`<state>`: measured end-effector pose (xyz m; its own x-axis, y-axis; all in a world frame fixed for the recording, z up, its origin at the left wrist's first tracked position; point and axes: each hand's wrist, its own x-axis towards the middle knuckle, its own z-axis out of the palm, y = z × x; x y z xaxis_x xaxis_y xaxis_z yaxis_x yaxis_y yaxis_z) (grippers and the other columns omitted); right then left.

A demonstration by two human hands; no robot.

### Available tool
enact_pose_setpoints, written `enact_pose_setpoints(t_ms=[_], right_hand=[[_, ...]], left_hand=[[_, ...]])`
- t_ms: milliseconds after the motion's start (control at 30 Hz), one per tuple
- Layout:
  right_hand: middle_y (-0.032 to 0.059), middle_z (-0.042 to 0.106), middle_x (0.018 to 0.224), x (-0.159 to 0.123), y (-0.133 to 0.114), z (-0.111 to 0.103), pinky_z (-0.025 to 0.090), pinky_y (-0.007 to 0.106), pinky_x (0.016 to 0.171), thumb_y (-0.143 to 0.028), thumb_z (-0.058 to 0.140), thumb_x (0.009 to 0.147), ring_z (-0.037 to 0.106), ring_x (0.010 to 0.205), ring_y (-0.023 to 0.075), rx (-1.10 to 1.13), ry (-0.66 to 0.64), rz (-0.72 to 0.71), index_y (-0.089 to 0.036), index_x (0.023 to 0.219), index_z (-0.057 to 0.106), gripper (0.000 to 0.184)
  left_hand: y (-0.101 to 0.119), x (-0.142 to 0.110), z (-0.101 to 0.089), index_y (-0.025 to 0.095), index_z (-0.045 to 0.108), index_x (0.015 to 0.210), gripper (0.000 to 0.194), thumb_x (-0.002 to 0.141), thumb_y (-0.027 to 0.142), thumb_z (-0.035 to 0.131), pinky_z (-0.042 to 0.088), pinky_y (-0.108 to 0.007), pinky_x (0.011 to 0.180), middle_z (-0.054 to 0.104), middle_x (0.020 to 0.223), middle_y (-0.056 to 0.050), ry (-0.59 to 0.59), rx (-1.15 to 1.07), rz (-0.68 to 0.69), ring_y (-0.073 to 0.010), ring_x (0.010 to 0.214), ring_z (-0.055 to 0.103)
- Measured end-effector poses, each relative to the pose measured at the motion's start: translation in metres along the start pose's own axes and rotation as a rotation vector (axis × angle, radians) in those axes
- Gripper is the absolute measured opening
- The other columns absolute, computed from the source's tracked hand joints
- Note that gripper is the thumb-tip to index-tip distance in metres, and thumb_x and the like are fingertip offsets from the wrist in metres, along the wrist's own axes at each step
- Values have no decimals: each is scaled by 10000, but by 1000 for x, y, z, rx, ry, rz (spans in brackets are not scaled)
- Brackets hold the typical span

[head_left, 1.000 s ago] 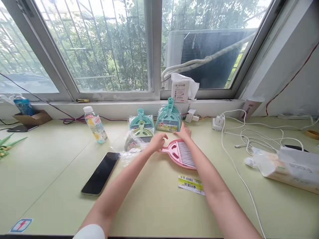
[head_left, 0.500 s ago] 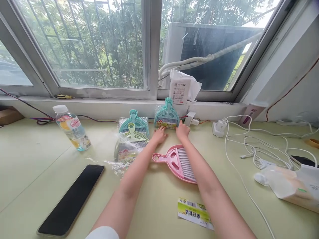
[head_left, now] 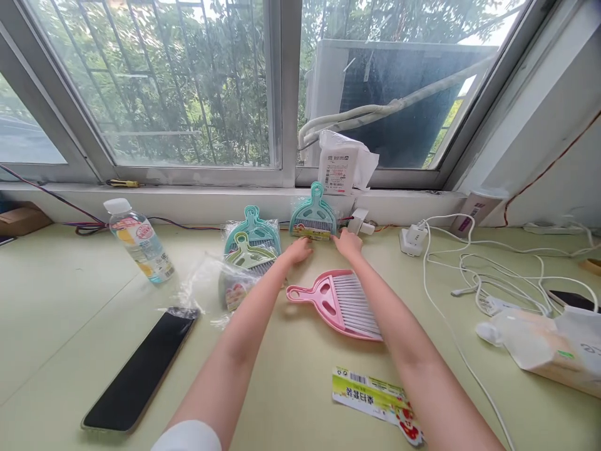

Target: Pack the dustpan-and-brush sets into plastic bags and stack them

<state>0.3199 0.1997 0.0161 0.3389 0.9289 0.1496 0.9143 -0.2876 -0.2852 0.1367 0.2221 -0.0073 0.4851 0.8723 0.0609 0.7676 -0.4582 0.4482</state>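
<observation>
A teal dustpan and brush set [head_left: 313, 216] in clear wrap leans upright against the wall below the window sill. My left hand [head_left: 298, 250] rests near its lower left edge, fingers stretched forward and holding nothing. At its lower right corner is my right hand [head_left: 350, 243], its fingertips at or against the wrap; the fingers look extended. Nearer to me a pink dustpan with a white-bristled brush [head_left: 328, 300] lies flat, handle to the left, partly covered by my right forearm. Left of my hands stand another wrapped teal set [head_left: 252, 228] and a green one [head_left: 244, 257] in front of it.
Crumpled clear plastic [head_left: 192, 285] touches a black phone [head_left: 141, 369]. A drink bottle [head_left: 141, 241] stands at left. A printed card [head_left: 366, 394] lies by my right forearm. White cables [head_left: 493, 275], a charger [head_left: 413, 239] and a tissue pack [head_left: 549, 344] are on the right.
My left hand has left the pink dustpan's handle and moved forward to the standing teal set. Both hands have since drawn slightly apart. The view has moved closer; the loose plastic has shifted over the phone.
</observation>
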Motion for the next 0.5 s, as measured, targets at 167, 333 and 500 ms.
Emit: enact_pose_setpoints(t_ms=[167,333,500], right_hand=[[185,642,1145,-27,14,-9,457,421,886,-393,478,918,606,1108,317,97,-20,19,-160,1294,447,443],[103,662,1108,-63,38,-17,476,362,858,-314,507,880,624,1013,238,305,27,-92,-216,1248,506,381],[72,668,1147,-103,60,-29,468,334,900,-341,616,816,617,998,206,377,-181,-370,-221,1154,622,359]], left_hand=[[22,-30,-17,180,560,1215,385,854,301,507,395,-355,1028,561,1328,-123,40,-63,30,-259,1246,506],[55,-91,-16,190,548,1172,328,850,252,526,426,-342,914,602,1197,-116,439,-215,47,-240,1084,574],[90,-177,-9,195,616,817,285,917,369,414,403,-308,711,637,773,-74,480,-113,-133,-219,764,603]])
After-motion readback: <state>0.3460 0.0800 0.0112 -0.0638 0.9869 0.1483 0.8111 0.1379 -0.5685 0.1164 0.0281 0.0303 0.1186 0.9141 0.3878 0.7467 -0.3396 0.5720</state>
